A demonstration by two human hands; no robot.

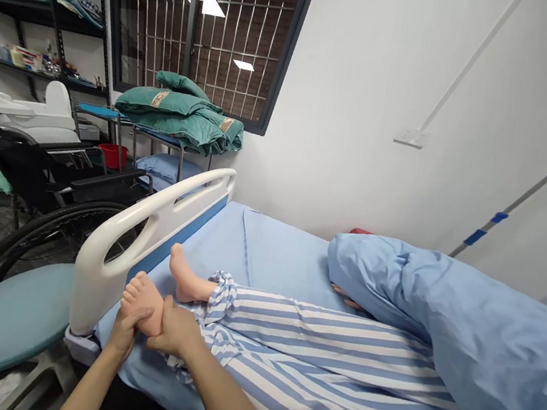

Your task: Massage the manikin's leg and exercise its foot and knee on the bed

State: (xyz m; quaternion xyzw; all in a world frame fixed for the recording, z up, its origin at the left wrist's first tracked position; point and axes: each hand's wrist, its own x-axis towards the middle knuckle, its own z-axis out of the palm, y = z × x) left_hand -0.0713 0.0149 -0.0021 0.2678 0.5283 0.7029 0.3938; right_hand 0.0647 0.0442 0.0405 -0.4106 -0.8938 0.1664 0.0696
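Observation:
A bare, smooth, manikin-like foot (pixel 144 301) is held between both my hands near the foot end of the bed. My left hand (pixel 124 332) grips it from the near side, the thumb lying across the sole below the toes. Around the heel and ankle wraps my right hand (pixel 176 330), closed, with its fingers partly hidden. The other bare foot (pixel 186 277) rests on the sheet just beyond, toes up. Both legs wear blue-and-white striped trousers (pixel 308 327), bunched at the ankles. A blue quilt (pixel 410 277) covers the upper legs.
The white footboard (pixel 109 264) stands close beyond the feet. A round teal-topped stool (pixel 12 315) and a black wheelchair (pixel 69 185) are at left. Green folded bedding (pixel 184 116) lies on a stand under the window. A metal pole (pixel 520 204) rises at right.

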